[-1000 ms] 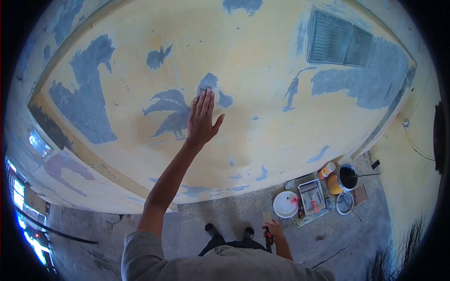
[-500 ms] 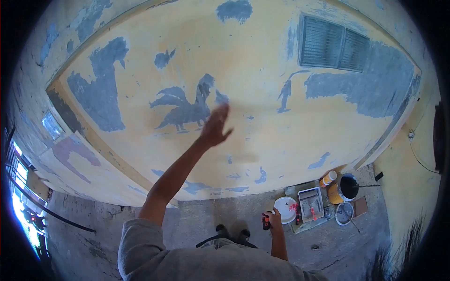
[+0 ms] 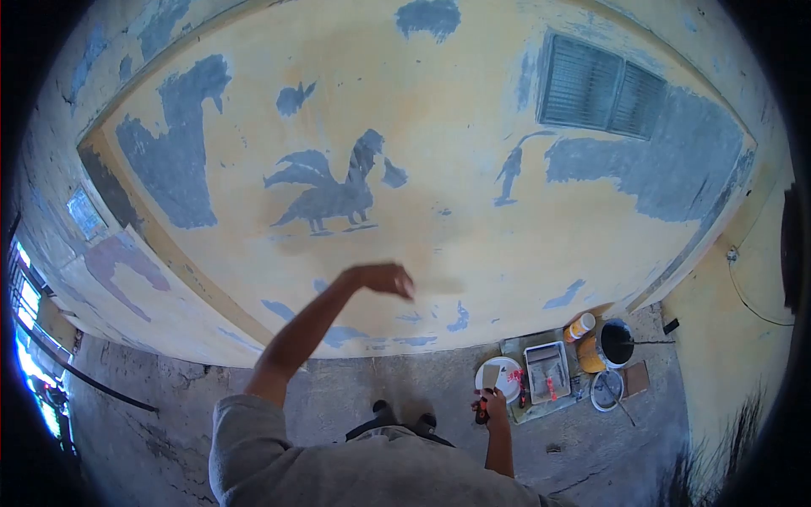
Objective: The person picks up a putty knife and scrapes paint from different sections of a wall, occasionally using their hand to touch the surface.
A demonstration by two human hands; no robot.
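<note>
My left hand (image 3: pixel 384 280) is raised in front of the yellow wall (image 3: pixel 473 253), bent at the wrist below a grey bird-shaped patch (image 3: pixel 334 194). Its fingers are foreshortened and slightly blurred; nothing shows in its grasp. Low on the right, my right hand (image 3: pixel 496 404) is closed around the black-and-orange handle of a putty knife (image 3: pixel 492 377). The pale blade points up toward the wall, over a round white lid (image 3: pixel 508 372) on the floor.
Right of the lid are a paint tray (image 3: pixel 547 359), an orange-and-white bottle (image 3: pixel 579 327), a bucket with dark contents (image 3: pixel 615 341) and a smaller white bucket (image 3: pixel 607 390). A louvred window (image 3: pixel 600 84) is high in the wall. A dark hose (image 3: pixel 93 374) crosses the left side.
My left hand has dropped from beside the bird-shaped patch to lower on the wall, its wrist now bent. The putty knife's blade has come more plainly into view in my right hand.
</note>
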